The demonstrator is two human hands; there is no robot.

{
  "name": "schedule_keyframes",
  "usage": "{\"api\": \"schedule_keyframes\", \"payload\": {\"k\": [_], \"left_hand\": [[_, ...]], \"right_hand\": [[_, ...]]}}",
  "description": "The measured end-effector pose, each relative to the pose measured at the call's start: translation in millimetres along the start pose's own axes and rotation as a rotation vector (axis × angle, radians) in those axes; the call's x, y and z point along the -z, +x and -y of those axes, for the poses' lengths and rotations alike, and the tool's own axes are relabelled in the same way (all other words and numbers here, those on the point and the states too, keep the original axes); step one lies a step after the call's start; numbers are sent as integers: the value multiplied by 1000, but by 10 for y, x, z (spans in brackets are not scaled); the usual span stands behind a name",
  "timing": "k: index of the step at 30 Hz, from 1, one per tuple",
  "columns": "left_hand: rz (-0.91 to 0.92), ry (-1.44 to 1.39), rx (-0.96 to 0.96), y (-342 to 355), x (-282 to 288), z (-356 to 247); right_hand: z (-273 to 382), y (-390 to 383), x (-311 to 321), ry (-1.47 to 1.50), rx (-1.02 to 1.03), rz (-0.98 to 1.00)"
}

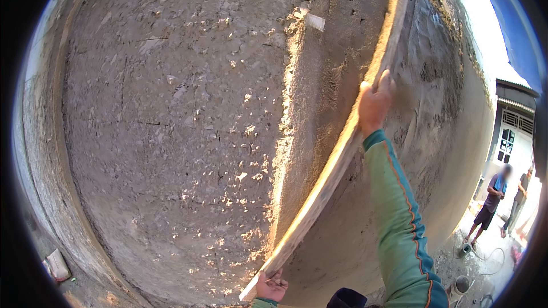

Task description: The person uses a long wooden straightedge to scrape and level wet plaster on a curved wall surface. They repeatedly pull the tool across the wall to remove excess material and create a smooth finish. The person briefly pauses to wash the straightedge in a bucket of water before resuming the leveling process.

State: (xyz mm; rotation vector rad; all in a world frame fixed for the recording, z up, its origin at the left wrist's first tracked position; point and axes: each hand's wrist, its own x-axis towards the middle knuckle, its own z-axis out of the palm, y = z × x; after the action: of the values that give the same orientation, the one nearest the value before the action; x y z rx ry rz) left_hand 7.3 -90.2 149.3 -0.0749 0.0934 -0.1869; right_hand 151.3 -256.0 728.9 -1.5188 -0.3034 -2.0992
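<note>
A long wooden straightedge board (328, 179) runs slantwise across a mortar-covered wall (171, 108), from the top right down to the lower middle. My right hand (375, 102) grips it partway up, arm stretched out in a green and teal sleeve. Near the board's lower end my left hand (272, 286) is closed round it. Along the board's left side lies a raised strip of wet plaster (302, 108) with a crumbly edge. A small pale chip (315, 21) sits at the strip's upper part. Right of the board the plaster (428, 68) looks smoother.
A vertical plaster band (60, 97) edges the wall at left. Two people (492, 197) stand far right, before a building with a white door (516, 142). Buckets (460, 285) and a hose are on the ground there. A sack (57, 265) lies at lower left.
</note>
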Motion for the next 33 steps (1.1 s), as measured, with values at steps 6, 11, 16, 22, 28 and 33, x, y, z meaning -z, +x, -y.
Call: {"api": "schedule_keyframes", "payload": {"k": [6,11,16,22,28,33], "left_hand": [[-92,-72,10,-34,1044,-493],[-306,-89,-42,-172,1507,-789],[-302,-82,5,-173,1418,-797],[-13,4,128,-151,275,-356],[58,191,210,118,-819,146],[-45,118,87,219,-338,172]], "right_hand": [[961,-845,326,-8,-52,200],[1571,-1797,554,36,-9,251],[1495,-1835,546,16,28,255],[486,-390,149,-175,15,84],[-573,1140,-244,-226,-79,-63],[-372,704,-39,-247,-50,-3]]}}
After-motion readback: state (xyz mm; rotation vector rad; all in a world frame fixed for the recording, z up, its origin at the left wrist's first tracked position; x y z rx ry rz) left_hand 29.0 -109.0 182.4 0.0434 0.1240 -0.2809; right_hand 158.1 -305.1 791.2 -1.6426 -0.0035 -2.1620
